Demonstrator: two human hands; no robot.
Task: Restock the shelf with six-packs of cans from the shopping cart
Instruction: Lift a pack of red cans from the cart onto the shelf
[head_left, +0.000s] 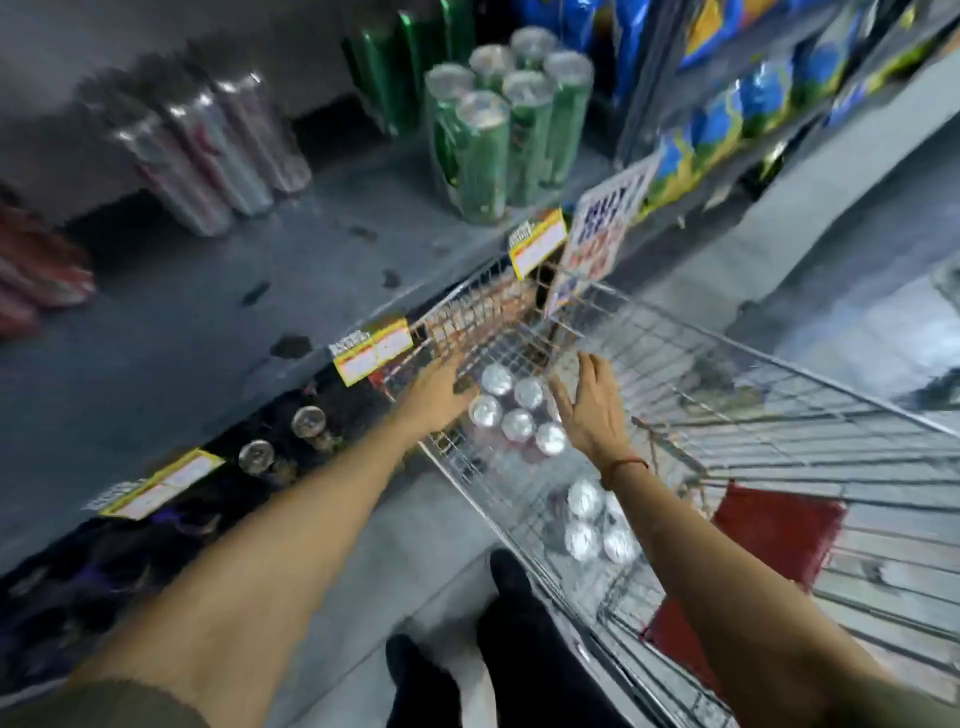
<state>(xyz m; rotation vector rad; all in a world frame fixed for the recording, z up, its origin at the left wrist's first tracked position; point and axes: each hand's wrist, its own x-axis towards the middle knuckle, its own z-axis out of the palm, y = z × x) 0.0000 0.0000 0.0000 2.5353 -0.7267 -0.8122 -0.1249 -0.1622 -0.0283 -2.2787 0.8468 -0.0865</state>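
A six-pack of silver-topped cans (511, 413) stands in the wire shopping cart (737, 395), near its front left corner. My left hand (439, 392) is at the pack's left side and my right hand (592, 410) at its right side, fingers spread, both touching or nearly touching it. A second pack of cans (597, 525) sits further back in the cart, partly behind my right forearm. On the grey shelf (218, 291) stand a green six-pack (506, 130) and a silver pack (208, 156).
Red cans (36, 270) lie at the shelf's left edge. Yellow price tags (371, 351) line the shelf front, with cans (283, 439) on the level below. Blue and yellow bags (727, 119) fill the rack at right. A red flap (779, 530) is in the cart.
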